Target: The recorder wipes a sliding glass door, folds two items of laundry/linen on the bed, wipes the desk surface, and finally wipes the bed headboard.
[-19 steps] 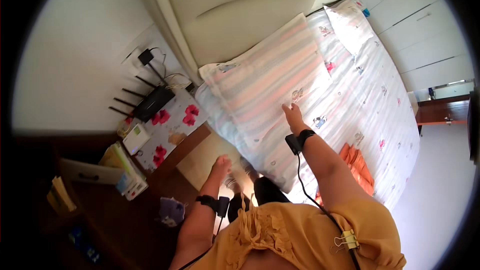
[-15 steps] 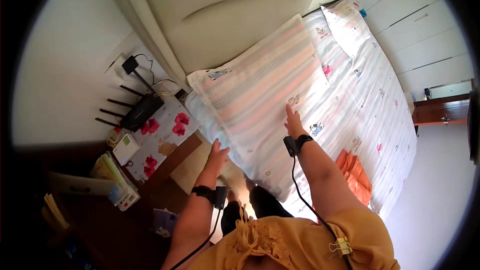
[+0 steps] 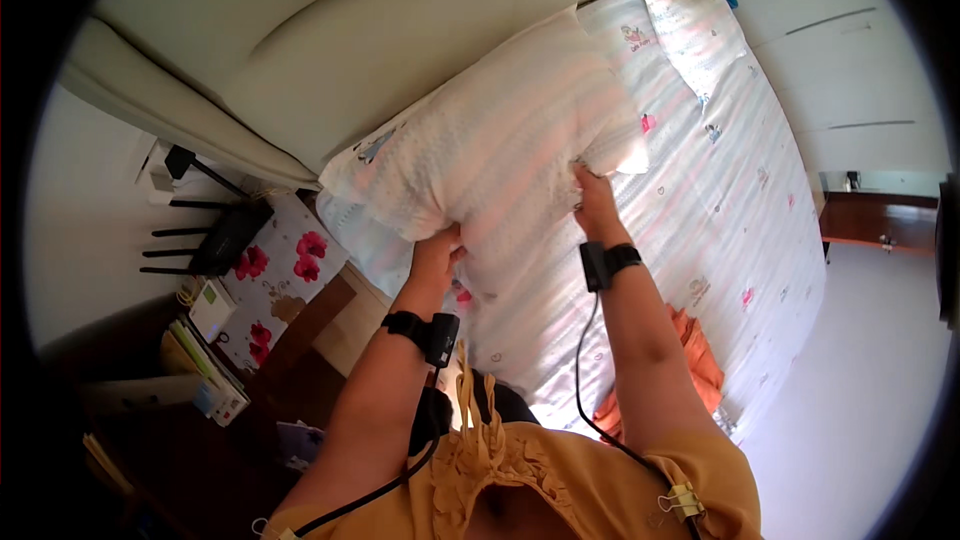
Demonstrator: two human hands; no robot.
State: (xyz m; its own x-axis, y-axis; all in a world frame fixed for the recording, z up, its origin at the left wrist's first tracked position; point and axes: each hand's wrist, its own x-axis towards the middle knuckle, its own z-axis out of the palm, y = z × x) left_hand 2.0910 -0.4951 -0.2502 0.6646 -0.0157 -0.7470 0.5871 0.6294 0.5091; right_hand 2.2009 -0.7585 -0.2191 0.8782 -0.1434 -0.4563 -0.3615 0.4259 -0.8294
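A pale striped pillow [image 3: 500,130] lies at the head of the bed, its near edge bunched and creased between my hands. My left hand [image 3: 437,252] is closed on that edge towards its left side, with the fingertips partly hidden in the fabric. Further right, my right hand [image 3: 597,202] grips the same edge near the pillow's right corner. Under the pillow spreads a matching patterned bed sheet [image 3: 690,230]. Both wrists wear black bands with small boxes and cables.
A cream padded headboard [image 3: 400,40] rises behind the pillow. A second pillow [image 3: 690,35] lies at the far right. Orange cloth [image 3: 703,360] rests beside my right forearm. At left, a black router [image 3: 232,238] stands on a flower-patterned nightstand top [image 3: 290,290], near several books [image 3: 205,370].
Both hands have reached forward and closed on the pillow's near edge, which is now bunched up. Before, the left hand was off the pillow and the right hand lay over it.
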